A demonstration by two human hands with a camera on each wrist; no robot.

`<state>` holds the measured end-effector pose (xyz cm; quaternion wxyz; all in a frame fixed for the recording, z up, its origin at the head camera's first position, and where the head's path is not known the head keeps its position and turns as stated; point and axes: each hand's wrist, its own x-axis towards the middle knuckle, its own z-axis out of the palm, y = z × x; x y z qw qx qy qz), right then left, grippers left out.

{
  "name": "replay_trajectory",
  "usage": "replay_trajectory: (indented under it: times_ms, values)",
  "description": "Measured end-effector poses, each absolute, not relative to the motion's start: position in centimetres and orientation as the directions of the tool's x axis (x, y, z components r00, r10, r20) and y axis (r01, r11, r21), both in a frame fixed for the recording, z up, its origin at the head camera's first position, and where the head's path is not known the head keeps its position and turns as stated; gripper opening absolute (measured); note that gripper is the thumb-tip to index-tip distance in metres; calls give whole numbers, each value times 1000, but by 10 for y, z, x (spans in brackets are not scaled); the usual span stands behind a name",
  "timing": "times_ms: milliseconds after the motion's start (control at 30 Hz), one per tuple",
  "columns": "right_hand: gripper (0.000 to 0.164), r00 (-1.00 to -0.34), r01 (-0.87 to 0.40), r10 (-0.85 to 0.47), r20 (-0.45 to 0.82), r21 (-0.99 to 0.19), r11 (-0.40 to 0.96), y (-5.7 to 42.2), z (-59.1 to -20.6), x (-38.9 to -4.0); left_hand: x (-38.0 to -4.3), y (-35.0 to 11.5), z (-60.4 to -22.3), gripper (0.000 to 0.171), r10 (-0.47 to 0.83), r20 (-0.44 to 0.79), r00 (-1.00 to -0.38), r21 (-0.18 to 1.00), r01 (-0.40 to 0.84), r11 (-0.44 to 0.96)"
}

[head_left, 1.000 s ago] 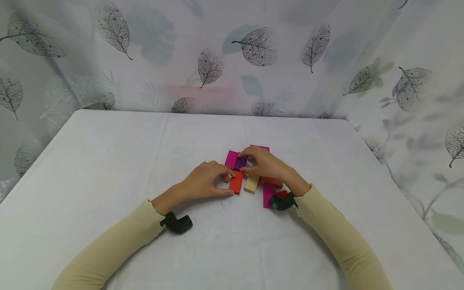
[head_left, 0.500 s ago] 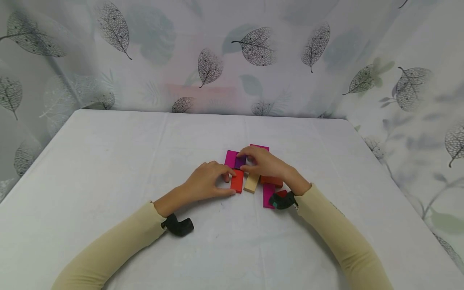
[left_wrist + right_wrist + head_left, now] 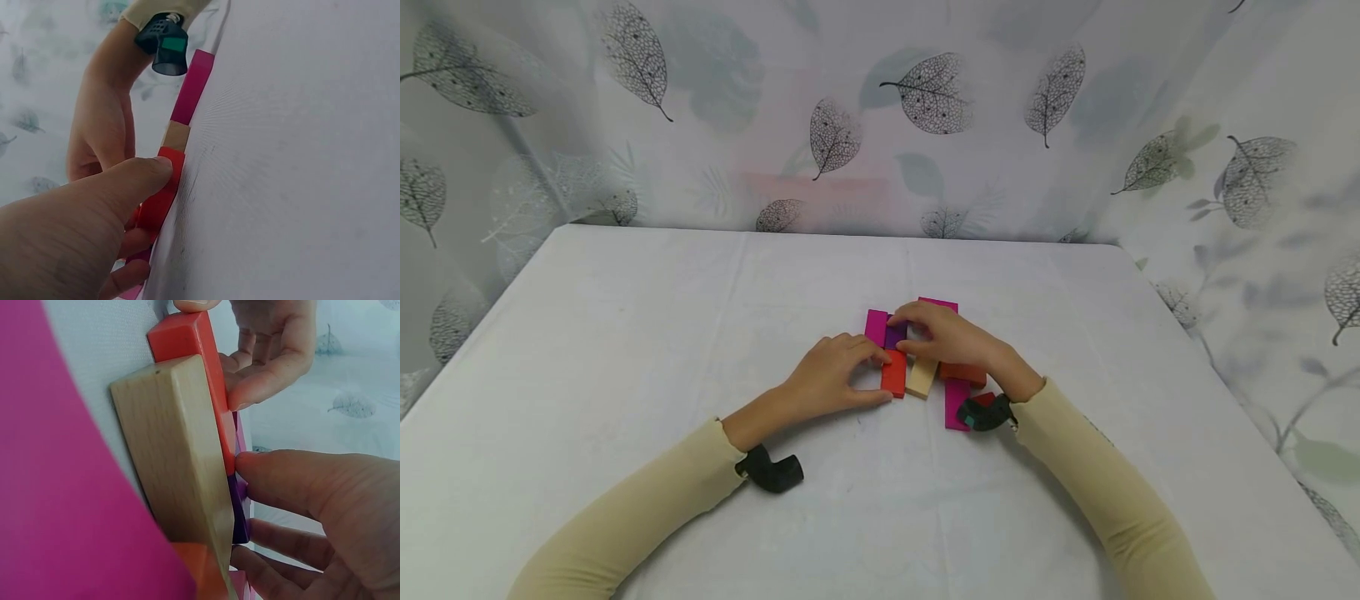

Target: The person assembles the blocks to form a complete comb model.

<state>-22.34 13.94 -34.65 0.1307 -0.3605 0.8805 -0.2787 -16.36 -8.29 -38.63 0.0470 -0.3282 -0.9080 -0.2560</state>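
Note:
My left hand (image 3: 823,377) pinches a red-orange wooden block (image 3: 892,374). Its thumb lies at the near end and its fingers at the far end, as the left wrist view also shows. Just beyond, a dark purple block (image 3: 895,335) is held by my right hand (image 3: 951,336), whose thumb sits by the seam with the red-orange block in the right wrist view. A magenta block (image 3: 876,327) lies along the purple one's left side. Beside the red-orange block, a plain wood block (image 3: 165,425) stands slightly askew, partly under the right hand in the head view.
Under and around the right wrist lie an orange block (image 3: 964,375), another magenta block (image 3: 956,404) and a mostly hidden red one (image 3: 983,400). One more magenta block (image 3: 942,302) shows behind the right hand. All rest on a white-covered table (image 3: 700,317) before a leaf-patterned curtain (image 3: 722,100).
My left hand has slid the red-orange block slightly right and away, towards the plain wood block. The purple block has shifted a little left; the right hand has barely moved.

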Motion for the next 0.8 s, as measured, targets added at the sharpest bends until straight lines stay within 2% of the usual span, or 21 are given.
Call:
replay_trajectory:
  times_ms: [500, 800]
  values:
    - [38, -719, -525, -691, -70, -597, 606, 138, -343, -223, -160, -82, -384, 42, 556, 268, -787, 424, 615, 665]
    - [40, -697, -555, -713, -71, -575, 600, 139, -343, -223, -161, -80, -388, 41, 541, 281, -793, 418, 608, 675]
